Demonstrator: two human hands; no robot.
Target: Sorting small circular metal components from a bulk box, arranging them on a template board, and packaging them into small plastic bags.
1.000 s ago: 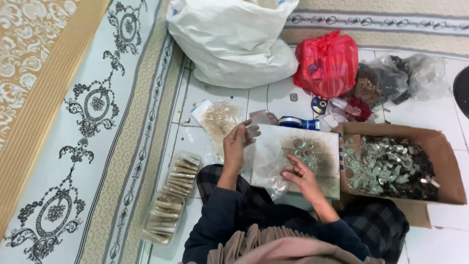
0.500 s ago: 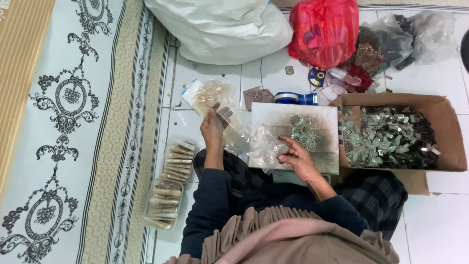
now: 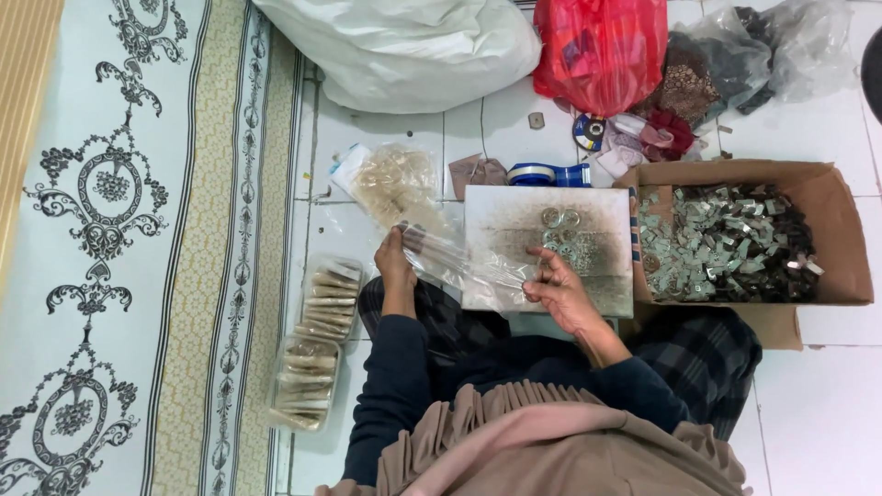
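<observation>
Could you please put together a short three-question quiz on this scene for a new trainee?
1. True or false: the clear plastic bag is held by both the left hand and the right hand.
2. Which lies on the grey board? A) a red bag B) small round metal pieces C) scissors
3. Fill in: the cardboard box of metal parts sits on the person's ___ side.

Key: 1 true; 2 B; 3 right.
</observation>
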